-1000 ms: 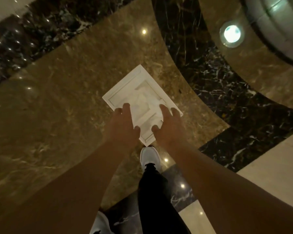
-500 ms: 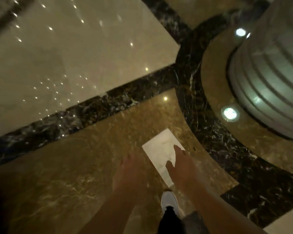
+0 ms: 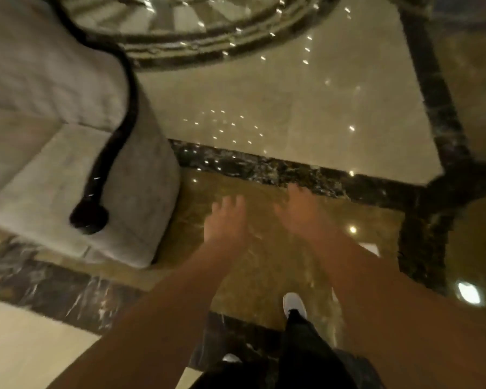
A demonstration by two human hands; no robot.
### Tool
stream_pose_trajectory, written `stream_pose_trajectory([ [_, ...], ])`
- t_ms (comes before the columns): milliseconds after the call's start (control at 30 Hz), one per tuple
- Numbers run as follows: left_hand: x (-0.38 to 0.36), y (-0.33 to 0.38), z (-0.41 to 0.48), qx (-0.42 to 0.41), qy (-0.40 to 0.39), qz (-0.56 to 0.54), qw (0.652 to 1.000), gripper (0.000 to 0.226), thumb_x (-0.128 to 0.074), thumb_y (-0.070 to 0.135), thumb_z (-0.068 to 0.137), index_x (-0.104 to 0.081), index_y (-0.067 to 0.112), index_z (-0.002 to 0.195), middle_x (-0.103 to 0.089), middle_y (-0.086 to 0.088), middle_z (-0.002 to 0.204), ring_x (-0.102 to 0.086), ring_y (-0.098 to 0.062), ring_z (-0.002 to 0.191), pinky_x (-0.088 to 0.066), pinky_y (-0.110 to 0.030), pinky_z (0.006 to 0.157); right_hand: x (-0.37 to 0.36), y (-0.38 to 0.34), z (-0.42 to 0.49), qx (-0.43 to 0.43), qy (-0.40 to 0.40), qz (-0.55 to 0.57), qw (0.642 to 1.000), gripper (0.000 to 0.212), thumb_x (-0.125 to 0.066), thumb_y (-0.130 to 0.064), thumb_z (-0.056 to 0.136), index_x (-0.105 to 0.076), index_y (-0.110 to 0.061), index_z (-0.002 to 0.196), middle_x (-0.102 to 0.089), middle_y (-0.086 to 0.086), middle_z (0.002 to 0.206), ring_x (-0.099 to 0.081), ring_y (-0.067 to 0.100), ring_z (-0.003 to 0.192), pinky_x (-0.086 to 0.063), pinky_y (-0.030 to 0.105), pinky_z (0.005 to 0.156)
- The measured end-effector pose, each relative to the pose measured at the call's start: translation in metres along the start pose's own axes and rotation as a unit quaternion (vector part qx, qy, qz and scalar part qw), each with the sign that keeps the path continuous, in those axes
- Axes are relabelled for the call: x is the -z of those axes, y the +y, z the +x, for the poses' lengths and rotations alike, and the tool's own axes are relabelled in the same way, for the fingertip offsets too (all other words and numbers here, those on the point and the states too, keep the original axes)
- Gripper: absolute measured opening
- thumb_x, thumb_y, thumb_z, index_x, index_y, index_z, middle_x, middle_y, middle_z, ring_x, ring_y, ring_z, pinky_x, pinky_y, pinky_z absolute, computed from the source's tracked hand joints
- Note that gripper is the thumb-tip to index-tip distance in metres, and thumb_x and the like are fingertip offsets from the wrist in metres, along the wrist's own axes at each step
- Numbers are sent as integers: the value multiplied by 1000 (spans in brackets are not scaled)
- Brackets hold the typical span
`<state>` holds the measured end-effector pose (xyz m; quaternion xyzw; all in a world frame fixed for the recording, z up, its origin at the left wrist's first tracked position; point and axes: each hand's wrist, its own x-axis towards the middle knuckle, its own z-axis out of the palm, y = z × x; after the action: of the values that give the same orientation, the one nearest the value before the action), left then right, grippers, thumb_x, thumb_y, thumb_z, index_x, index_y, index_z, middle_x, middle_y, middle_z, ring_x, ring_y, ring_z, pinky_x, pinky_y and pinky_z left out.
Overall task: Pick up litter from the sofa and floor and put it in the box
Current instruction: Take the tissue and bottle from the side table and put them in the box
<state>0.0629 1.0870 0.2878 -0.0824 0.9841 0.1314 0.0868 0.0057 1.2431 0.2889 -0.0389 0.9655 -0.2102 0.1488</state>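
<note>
My left hand [image 3: 227, 220] and my right hand [image 3: 300, 211] reach forward over the brown marble floor, fingers spread, with nothing in them. Both are blurred by motion. A small white corner [image 3: 373, 249] shows just right of my right forearm; it looks like the flat white box, mostly hidden by the arm. A grey sofa [image 3: 68, 153] with a black curved armrest trim [image 3: 115, 141] fills the left side, close to my left hand. No litter can be made out on the sofa or floor.
My white shoe [image 3: 293, 304] stands on the brown marble below my hands. Dark marble bands [image 3: 278, 169] frame pale floor panels. A round floor light [image 3: 469, 293] glows at the right edge. A circular floor pattern [image 3: 197, 26] lies beyond the sofa.
Both hands have let go of the white box and now reach forward with spread fingers. The view has swung left, bringing the sofa in and pushing the box behind my right forearm.
</note>
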Motion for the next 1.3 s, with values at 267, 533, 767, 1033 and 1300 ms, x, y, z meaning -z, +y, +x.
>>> stream_pose_trajectory([
  [267,60,-250,-118,288,45,-75,954,47,-62,26,82,-41,19,123,-48,-11,121,-48,-35,112,-49,-45,82,-85,-254,-30,262,-144,-80,951,64,-54,-47,89,-34,-19,143,-45,11,141,-45,30,127,-44,45,97],
  [533,92,-401,-142,477,42,-108,871,56,-67,39,78,-43,16,124,-47,-15,126,-47,-38,113,-48,-46,83,-184,-434,-16,385,-298,-148,861,61,-52,-47,91,-36,-16,141,-48,12,136,-51,33,117,-49,45,92],
  [767,120,-492,-118,564,49,-188,802,55,-65,41,78,-45,20,125,-51,-11,123,-50,-34,108,-50,-45,86,-240,-545,39,411,-371,-221,803,59,-52,-44,91,-40,-13,140,-47,14,142,-50,32,121,-43,39,90],
  [1033,134,-646,-96,602,40,-211,769,54,-63,36,80,-40,18,126,-49,-11,124,-47,-35,111,-47,-44,84,-330,-715,67,468,-371,-264,758,61,-52,-42,90,-39,-13,142,-48,15,144,-48,34,127,-42,40,99],
  [1300,180,-918,-78,566,49,-194,800,60,-60,40,83,-35,15,132,-46,-13,126,-49,-36,109,-49,-44,80,-461,-956,80,496,-323,-285,755,44,-51,-34,88,-52,-15,128,-59,14,129,-58,34,114,-49,39,89],
])
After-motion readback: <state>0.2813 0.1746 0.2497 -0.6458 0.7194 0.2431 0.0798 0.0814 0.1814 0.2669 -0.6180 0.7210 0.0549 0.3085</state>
